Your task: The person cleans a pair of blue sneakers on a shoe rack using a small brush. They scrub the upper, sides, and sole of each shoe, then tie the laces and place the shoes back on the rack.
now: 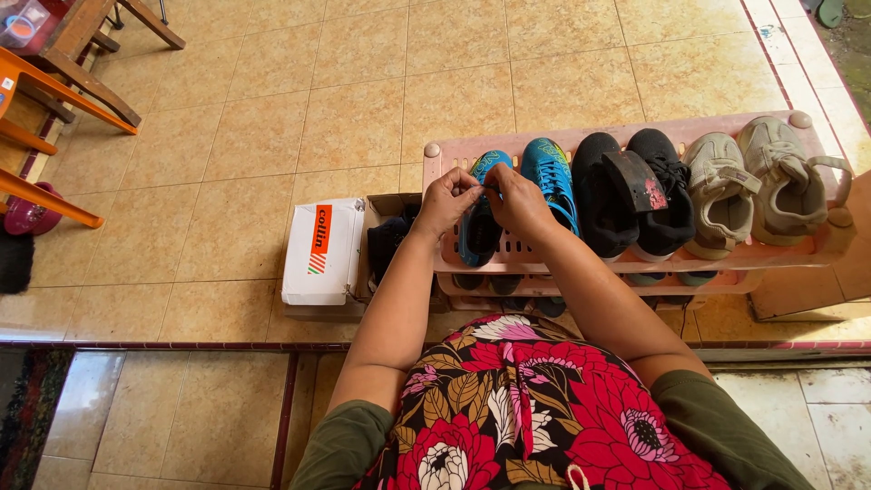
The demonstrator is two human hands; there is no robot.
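A pink plastic shoe rack [626, 263] stands on the tiled floor in front of me. On its top shelf, at the left, sits a pair of blue sports shoes [550, 172]. My left hand [446, 200] and my right hand [515, 198] meet over the left blue shoe [478, 231], with the fingers of both pinched on its laces. Next to the blue pair stand a black pair [631, 195] and a beige pair [758, 181].
An open cardboard shoe box [386, 240] with dark contents lies left of the rack, its white lid [322, 251] beside it. Orange wooden furniture legs [54, 100] stand at the far left. More shoes sit on the lower shelf [544, 289]. A step edge [181, 346] runs below.
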